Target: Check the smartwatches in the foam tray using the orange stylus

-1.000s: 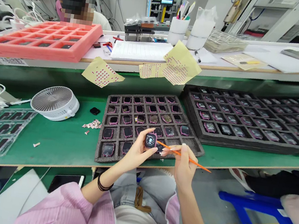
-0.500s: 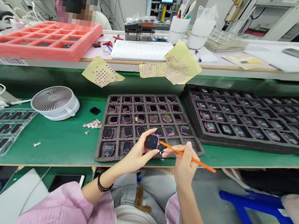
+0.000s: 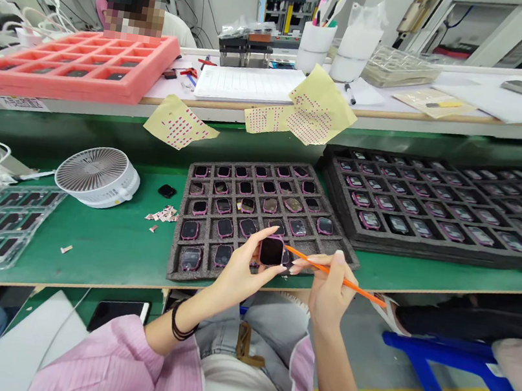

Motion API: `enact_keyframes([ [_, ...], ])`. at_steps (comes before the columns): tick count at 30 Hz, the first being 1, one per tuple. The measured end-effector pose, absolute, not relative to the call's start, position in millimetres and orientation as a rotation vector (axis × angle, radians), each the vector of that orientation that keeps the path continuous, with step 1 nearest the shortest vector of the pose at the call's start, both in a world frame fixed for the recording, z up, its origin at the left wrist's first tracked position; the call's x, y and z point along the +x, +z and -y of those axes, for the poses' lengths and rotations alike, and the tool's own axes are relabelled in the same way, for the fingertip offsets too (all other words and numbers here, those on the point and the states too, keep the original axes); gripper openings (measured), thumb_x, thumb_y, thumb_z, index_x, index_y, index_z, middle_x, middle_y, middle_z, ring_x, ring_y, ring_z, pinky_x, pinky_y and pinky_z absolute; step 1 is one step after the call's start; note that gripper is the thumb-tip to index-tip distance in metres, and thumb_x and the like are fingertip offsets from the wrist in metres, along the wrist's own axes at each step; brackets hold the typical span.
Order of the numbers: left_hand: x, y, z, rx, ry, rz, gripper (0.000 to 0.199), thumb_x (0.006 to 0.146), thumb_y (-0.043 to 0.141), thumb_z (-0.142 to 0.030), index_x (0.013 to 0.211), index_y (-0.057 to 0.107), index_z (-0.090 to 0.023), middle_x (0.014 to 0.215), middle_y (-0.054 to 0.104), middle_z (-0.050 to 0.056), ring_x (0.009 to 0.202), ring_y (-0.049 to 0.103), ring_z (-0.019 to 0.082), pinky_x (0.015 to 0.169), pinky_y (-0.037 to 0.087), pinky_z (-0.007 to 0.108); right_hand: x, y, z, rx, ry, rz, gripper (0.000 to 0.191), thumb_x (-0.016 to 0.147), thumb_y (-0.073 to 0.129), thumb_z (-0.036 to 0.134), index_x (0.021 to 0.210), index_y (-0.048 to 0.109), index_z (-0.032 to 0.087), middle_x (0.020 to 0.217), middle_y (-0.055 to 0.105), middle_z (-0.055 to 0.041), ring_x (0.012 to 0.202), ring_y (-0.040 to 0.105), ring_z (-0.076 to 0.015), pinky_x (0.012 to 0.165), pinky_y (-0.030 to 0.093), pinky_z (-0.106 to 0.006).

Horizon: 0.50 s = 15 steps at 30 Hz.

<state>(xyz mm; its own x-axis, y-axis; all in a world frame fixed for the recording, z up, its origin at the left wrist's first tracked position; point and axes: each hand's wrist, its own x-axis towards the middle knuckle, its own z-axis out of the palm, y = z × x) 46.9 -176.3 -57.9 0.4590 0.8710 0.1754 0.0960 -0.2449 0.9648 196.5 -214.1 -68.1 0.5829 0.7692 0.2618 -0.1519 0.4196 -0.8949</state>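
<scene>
My left hand grips a square watch body with a dark face and a pink-purple frame, between thumb and fingers. In my right hand is a thin orange stick, its tip touching or very close to the right edge of the watch body. Both hands are over the front right part of a dark foam tray, whose compartments hold several similar watch bodies. What lies directly under the held piece is mostly hidden.
Stacked foam trays stand on the right. Left are a white fan, small scraps and a clear plastic tray. A pink foam tray rests on the shelf, with a person behind it. A blue stool is at lower right.
Both hands, with the watch body and stick, have shifted slightly right in the view. The watch face has tilted and now looks plain black. The camera view has moved a little.
</scene>
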Motion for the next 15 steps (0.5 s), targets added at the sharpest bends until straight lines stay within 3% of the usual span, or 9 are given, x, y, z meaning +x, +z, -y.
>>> enact_keyframes([
  [4, 49.3, -60.4, 172.3, 1.634, 0.902, -0.781, 0.063, 0.081, 0.064, -0.021, 0.138, 0.038, -0.02, 0.12, 0.057, 0.012, 0.092, 0.064, 0.018, 0.074, 0.058, 0.029, 210.3, -67.7, 215.2, -0.971, 0.542, 0.66, 0.041, 0.089, 0.054, 0.046, 0.064, 0.064, 0.015, 0.055, 0.068, -0.0016, 0.042, 0.063, -0.0155, 0.045, 0.053, -0.029],
  [8, 78.5, -72.6, 156.6, 1.725, 0.858, -0.743, 0.055, 0.081, 0.062, -0.02, 0.133, 0.044, -0.019, 0.128, 0.052, 0.014, 0.08, 0.065, 0.014, 0.068, 0.058, 0.028, 227.9, -69.9, 219.6, -1.003, 0.447, 0.587, 0.04, 0.087, 0.057, 0.046, 0.063, 0.063, 0.015, 0.051, 0.067, -0.0014, 0.04, 0.062, -0.0155, 0.042, 0.05, -0.028],
  [11, 114.9, -90.7, 150.7, 2.039, 0.862, -0.777, 0.054, 0.082, 0.062, -0.023, 0.133, 0.045, -0.018, 0.126, 0.057, 0.014, 0.107, 0.061, 0.024, 0.092, 0.052, 0.04, 237.7, -71.5, 227.0, -1.03, 0.418, 0.572, 0.04, 0.086, 0.057, 0.047, 0.063, 0.063, 0.015, 0.051, 0.067, -0.0017, 0.04, 0.061, -0.0158, 0.041, 0.049, -0.028],
  [13, 134.1, -104.5, 154.5, 2.341, 0.706, -0.839, 0.055, 0.083, 0.063, -0.032, 0.132, 0.047, -0.012, 0.127, 0.057, 0.018, 0.124, 0.051, 0.032, 0.105, 0.041, 0.05, 243.1, -73.1, 232.6, -1.058, 0.385, 0.569, 0.04, 0.086, 0.057, 0.046, 0.062, 0.064, 0.015, 0.052, 0.067, -0.0017, 0.04, 0.061, -0.0158, 0.045, 0.05, -0.03],
  [15, 142.5, -115.2, 161.2, 2.577, 0.619, -0.929, 0.053, 0.091, 0.052, -0.041, 0.135, 0.045, -0.011, 0.14, 0.048, 0.02, 0.137, 0.036, 0.034, 0.112, 0.024, 0.06, 248.2, -76.3, 236.9, -1.085, 0.341, 0.563, 0.039, 0.085, 0.057, 0.045, 0.061, 0.063, 0.015, 0.051, 0.066, -0.0013, 0.039, 0.06, -0.0157, 0.047, 0.051, -0.031],
])
